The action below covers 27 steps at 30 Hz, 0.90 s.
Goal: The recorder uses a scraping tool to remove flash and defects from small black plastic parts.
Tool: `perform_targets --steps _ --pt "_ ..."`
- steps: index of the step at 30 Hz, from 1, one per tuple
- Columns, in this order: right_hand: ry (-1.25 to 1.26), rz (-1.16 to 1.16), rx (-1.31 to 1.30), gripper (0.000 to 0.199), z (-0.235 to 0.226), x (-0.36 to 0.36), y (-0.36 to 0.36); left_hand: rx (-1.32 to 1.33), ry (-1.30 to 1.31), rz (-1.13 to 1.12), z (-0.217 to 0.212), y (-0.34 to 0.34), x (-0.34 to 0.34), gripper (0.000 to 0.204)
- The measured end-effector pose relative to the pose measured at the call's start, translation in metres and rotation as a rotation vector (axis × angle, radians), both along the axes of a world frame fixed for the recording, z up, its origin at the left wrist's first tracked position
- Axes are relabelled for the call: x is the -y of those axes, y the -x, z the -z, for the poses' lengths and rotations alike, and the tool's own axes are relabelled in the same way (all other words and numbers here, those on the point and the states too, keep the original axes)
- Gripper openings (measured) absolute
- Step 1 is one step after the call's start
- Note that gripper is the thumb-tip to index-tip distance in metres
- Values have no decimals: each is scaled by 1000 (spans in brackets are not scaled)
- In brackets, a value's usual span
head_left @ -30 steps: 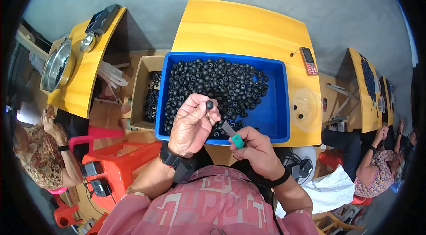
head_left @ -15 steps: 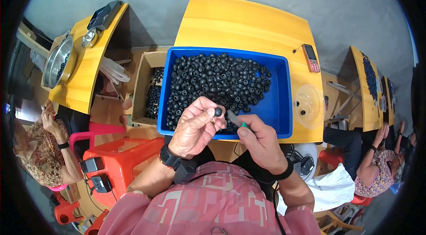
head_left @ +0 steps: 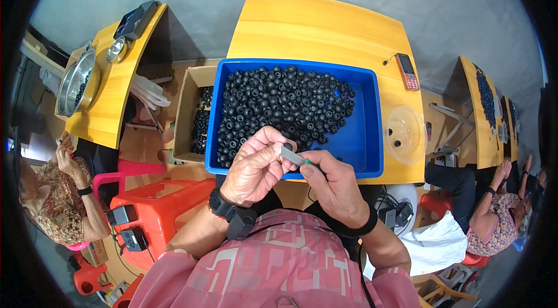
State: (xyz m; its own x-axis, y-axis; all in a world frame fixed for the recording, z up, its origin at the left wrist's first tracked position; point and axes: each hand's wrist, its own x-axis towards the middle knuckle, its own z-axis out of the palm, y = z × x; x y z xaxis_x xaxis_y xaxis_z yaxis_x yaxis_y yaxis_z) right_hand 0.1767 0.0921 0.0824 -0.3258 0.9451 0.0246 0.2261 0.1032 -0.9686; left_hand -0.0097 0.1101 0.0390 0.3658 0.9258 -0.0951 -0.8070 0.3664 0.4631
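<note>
Between the thumb and fingertips of my left hand is a small round black part, mostly covered by the fingers. My right hand is closed round a small knife with a grey blade and a bit of green at the handle. The blade lies against or just in front of the black part; I cannot tell if it cuts in. Both hands are over the near edge of a blue plastic tub. Many similar black parts, some showing a round hole, are heaped in it.
The tub stands on a yellow table. A mobile phone and a clear bowl with a few black parts are at its right. Left of the tub is a cardboard box of black bits. A red stool and co-workers flank me.
My right hand has moved slightly left and brought the knife blade across to the black part. My left hand keeps hold of the part in nearly the same place.
</note>
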Motion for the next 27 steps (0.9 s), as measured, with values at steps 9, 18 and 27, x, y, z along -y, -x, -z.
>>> perform_targets --steps 9,18,27 --pt "-55 9 -2 22 3 0 -1 -28 13 15 -1 1 -1 15" --pt "-56 13 3 22 5 -1 -2 -33 12 25 0 1 -2 16" --pt "-5 -30 24 22 3 -2 -6 37 -57 83 11 7 -6 14"
